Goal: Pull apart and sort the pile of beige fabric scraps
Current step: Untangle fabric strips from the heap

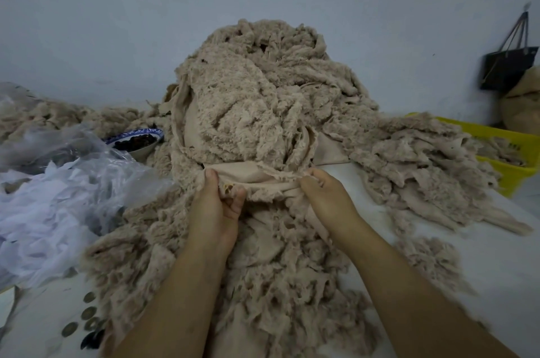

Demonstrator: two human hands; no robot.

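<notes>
Left hand: your left hand [216, 205] gripped the left end of a smooth beige strip [263, 179], thumb on top, fingers curled under the cloth.
Right hand: your right hand [324, 197] pinched the right end of the same strip, fingers curled into it.
Strip: it stretched between both hands, at the foot of the pile and touching it.
Pile: the pile of beige fabric scraps [263, 88] stood tall mid-table, directly behind your hands and close to the wall [87, 21]. It was fluffy pieces mixed with smooth ones.
Front spill: loose scraps [277, 284] lay under and between your forearms, running to the near edge of the view.
Right spread: a flatter layer of scraps [423, 159] lay right of the pile, reaching the yellow bin [523, 138].
Back left: a low beige heap [58, 118] sat along the wall.
Table: the white tabletop [482, 264] showed at right.
Bin: far right, with some beige scraps inside.
Bowl: a blue-and-white bowl [137, 138] sat just left of the pile and held dark pieces. I can't tell what they were.
Plastic: a clear plastic bag [58, 159] was at left, with crumpled white sheeting [38, 217] in front of it.
Discs: a few round discs [87, 314] lay near left, beside the spill.
Wall bag: a black bag [508, 65] hung far right, above a tan sack [523, 106].
</notes>
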